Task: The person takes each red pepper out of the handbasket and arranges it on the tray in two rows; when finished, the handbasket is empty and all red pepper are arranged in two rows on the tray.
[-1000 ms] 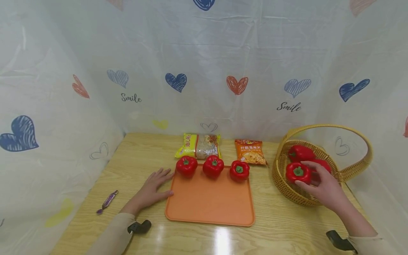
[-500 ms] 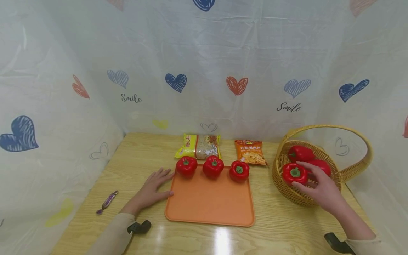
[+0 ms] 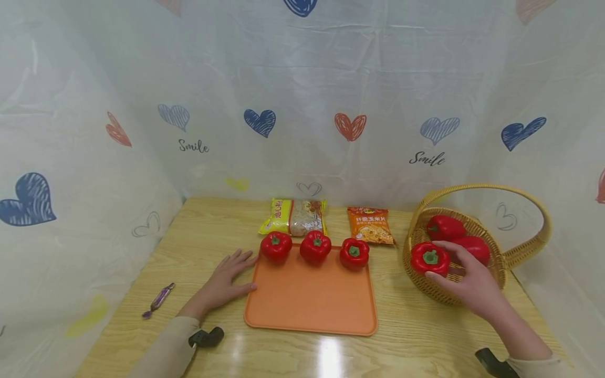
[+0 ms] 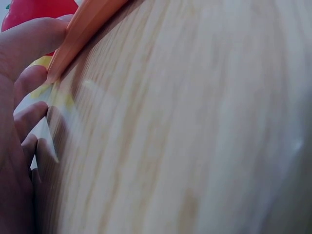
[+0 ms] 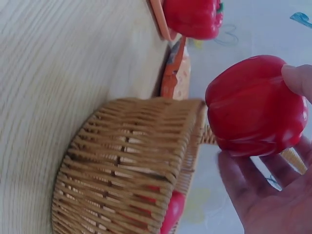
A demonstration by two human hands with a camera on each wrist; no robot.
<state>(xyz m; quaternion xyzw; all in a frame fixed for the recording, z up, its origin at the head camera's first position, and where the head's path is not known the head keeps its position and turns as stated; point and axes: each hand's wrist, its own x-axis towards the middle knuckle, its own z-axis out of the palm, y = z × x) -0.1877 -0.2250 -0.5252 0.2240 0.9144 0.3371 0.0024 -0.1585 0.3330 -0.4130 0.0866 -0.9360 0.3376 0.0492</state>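
My right hand [image 3: 472,283] grips a red bell pepper [image 3: 430,259] with a green stem, thumb on one side and fingers on the other. In the right wrist view this bell pepper [image 5: 256,105] is raised above the rim of the wicker basket [image 5: 122,161]. Two more red peppers [image 3: 446,228] lie inside the basket. My left hand [image 3: 222,283] rests with spread fingers at the left edge of the orange tray [image 3: 312,304]; its thumb touches the tray's rim [image 4: 90,34]. Three red bell peppers [image 3: 315,247] sit in a row along the tray's far edge.
Behind the tray lie a yellow food packet [image 3: 293,217] and an orange snack bag [image 3: 371,225]. A purple wrapped candy [image 3: 158,300] is on the table at the left. The basket's tall handle [image 3: 529,199] arches at the right. A printed curtain [image 3: 302,79] surrounds the table.
My right hand has moved left with the bell pepper, from the basket's middle toward its left rim. The left hand, tray and the three peppers there stay put.
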